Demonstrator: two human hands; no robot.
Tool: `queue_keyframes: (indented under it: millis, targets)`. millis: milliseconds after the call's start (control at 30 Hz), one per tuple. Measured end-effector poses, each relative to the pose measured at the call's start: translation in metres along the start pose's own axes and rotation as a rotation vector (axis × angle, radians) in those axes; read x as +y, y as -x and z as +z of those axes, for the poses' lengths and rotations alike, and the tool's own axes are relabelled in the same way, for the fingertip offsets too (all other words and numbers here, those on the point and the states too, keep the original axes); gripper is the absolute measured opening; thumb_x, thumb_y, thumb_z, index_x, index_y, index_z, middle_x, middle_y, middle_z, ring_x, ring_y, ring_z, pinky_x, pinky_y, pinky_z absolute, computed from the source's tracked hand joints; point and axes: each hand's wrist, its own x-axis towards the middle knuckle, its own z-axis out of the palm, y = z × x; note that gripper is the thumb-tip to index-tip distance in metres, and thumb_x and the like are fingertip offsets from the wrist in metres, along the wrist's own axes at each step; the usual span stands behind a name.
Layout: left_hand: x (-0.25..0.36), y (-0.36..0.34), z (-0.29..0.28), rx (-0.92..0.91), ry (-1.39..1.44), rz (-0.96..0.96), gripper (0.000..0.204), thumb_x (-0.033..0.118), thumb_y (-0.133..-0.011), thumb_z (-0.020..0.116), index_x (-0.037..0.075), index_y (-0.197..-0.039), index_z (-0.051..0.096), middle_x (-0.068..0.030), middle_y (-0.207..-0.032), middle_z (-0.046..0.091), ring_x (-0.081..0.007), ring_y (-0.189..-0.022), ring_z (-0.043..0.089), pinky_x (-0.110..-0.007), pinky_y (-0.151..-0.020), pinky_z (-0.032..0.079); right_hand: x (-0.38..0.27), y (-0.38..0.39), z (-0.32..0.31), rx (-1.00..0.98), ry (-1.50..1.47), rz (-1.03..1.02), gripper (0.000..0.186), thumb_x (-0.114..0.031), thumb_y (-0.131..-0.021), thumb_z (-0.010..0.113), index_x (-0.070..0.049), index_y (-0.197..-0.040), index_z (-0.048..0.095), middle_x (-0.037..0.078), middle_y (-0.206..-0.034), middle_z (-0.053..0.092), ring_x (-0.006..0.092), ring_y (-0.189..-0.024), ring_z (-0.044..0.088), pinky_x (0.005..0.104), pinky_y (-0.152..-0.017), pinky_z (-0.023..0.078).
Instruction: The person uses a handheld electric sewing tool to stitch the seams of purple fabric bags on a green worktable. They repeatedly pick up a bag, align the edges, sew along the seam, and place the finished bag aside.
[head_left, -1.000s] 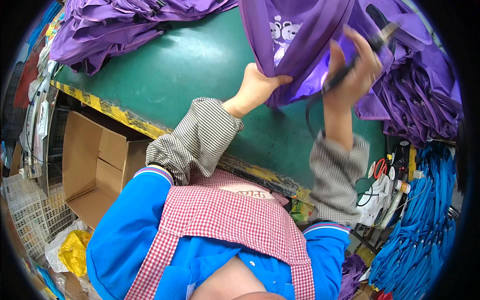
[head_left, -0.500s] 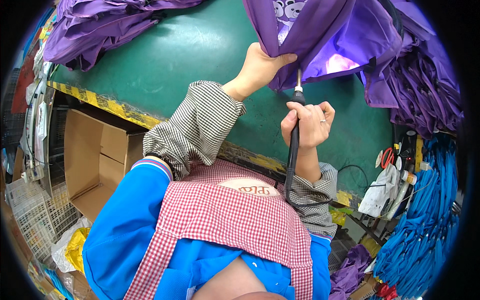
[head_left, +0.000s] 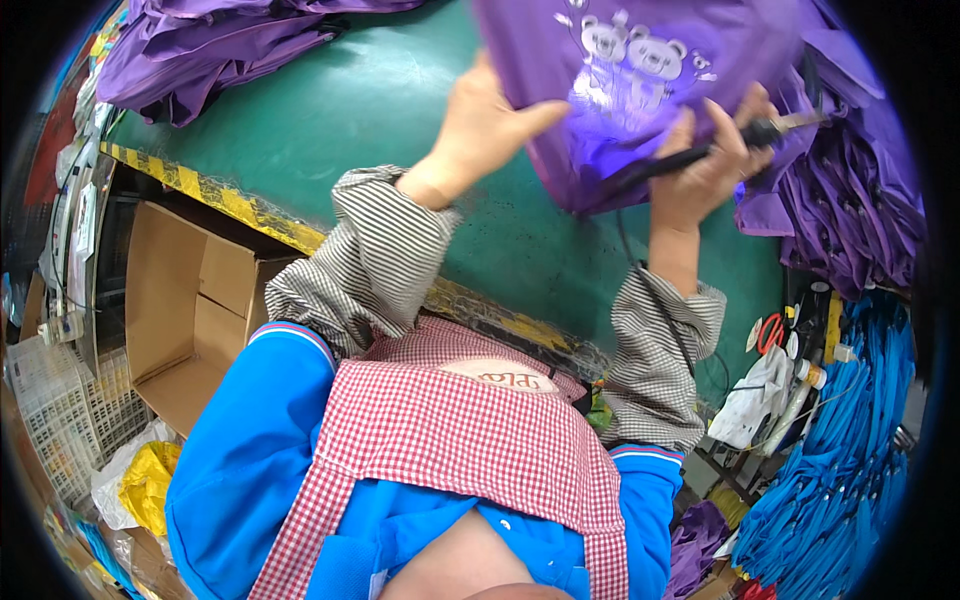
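Observation:
A purple fabric bag (head_left: 640, 95) with white cartoon bears stands tilted over the green table, blurred by motion. My left hand (head_left: 480, 125) is at its left edge, thumb stretched out over the cloth and apart from the fingers. The fingertips are partly hidden behind the edge, and no firm grip shows. At the bag's right side, my right hand (head_left: 710, 165) is closed around the black handle of a soldering iron (head_left: 765, 131). Its metal tip points right, away from my left hand, and a black cord trails down along my right forearm.
Purple bags lie piled at the far left (head_left: 200, 55) and right (head_left: 845, 190) of the green table (head_left: 400, 90). Blue straps (head_left: 830, 430) hang at the right, near red-handled scissors (head_left: 770, 332). An open cardboard box (head_left: 190, 290) stands below the table's striped left edge.
The bag has swung round so its bear print faces me. My right hand has moved up and right, turning the iron's tip from upward to rightward. My left hand has shifted left, thumb spread.

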Motion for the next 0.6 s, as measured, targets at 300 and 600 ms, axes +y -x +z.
queue_keyframes:
  millis: [300,600]
  targets:
    - [0.017,-0.031,0.014,-0.276,-0.314,0.014,0.038,0.024,-0.067,0.077,0.001,-0.095,0.067,-0.0183,-0.084,0.069,-0.0330,-0.083,0.067,-0.039,-0.076,0.053,-0.021,0.015,-0.052,0.005,-0.044,0.041,0.026,-0.024,-0.093,0.059,-0.001,-0.105,0.054,0.019,-0.108,0.064,0.0310,-0.095,0.061,0.0397,-0.087,0.040]
    - [0.013,-0.068,0.057,-0.456,-0.290,-0.011,0.038,0.021,-0.066,0.077,0.000,-0.096,0.066,-0.0145,-0.084,0.070,-0.0256,-0.076,0.068,-0.034,-0.074,0.053,-0.059,0.065,-0.068,-0.103,-0.350,0.065,0.011,-0.012,-0.084,0.055,-0.006,-0.087,0.063,0.003,-0.063,0.052,0.0168,-0.054,0.048,0.0372,-0.077,0.044]
